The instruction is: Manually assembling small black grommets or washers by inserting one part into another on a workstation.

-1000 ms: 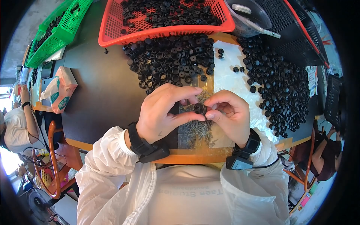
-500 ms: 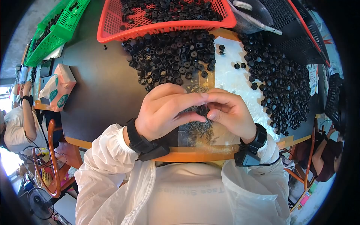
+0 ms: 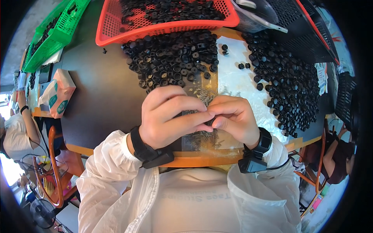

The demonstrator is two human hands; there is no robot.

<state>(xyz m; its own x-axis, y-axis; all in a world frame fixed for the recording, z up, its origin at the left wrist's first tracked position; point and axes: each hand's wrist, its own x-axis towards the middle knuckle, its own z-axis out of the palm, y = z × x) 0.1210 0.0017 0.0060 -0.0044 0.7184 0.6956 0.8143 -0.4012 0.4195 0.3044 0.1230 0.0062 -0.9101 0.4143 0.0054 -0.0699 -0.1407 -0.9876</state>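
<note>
My left hand [image 3: 169,114] and my right hand [image 3: 236,119] meet over the table's near edge, fingertips pinched together. Between them is a small black plastic part [image 3: 210,122], almost wholly covered by the fingers. Beneath and around the hands lies a heap of thin metal screws [image 3: 204,140]. Just beyond my left hand spreads a pile of black cup-shaped plastic parts [image 3: 171,58], some showing a centre hole. To the right, on a clear plastic sheet [image 3: 233,77], is a large pile of black round knobs [image 3: 291,85].
A red basket [image 3: 167,29] of black parts stands at the back, with a clear tub [image 3: 252,21] and a black crate [image 3: 299,31] right of it. At left are a tissue pack [image 3: 62,93] and a green basket [image 3: 64,29]. Other people sit at both sides.
My left fingers have closed in over the black part, which now shows less. The view has shifted slightly, and both hands stay together.
</note>
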